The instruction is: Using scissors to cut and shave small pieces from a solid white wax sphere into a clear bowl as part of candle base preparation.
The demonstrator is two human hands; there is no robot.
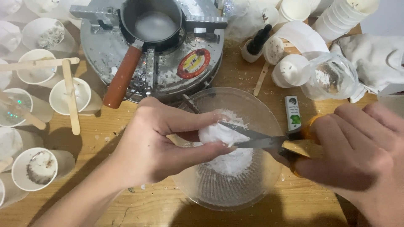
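The fingers [202, 134] of the left hand [155, 143] are pinched around a lump of crumbly white wax-like solid [219, 132], thumb beneath and fingertips on top, holding it just above a clear ribbed glass bowl [269, 122]. The right hand [362, 159] is closed on the yellow-orange handles of a pair of steel scissors [252, 138], whose blades stand slightly parted with their tips reaching into the lump from the right.

To do this cut well, I judge the blades should bite only the part of the lump that sticks out past the left fingertips, since those fingertips lie very close to the lower blade. Keeping the lump over the middle of the bowl lets the shavings drop inside and not on the table [261, 206].

The lump is opaque, chalky white, with a rough, broken face where it meets the blades. Beneath it a heap of white flakes [233, 162] of the same stuff already lies in the bowl.

Further out, a round metal burner [168, 67] carries a small metal saucepan with a brown handle [122, 77], its contents pale and clouded. At the left stand white paper cups [69, 96], some crossed by flat wooden sticks [71, 98]. At the right lie a tipped clear glass jar [332, 77], a small green-and-white box [293, 112] and a crumpled white cloth [374, 59].
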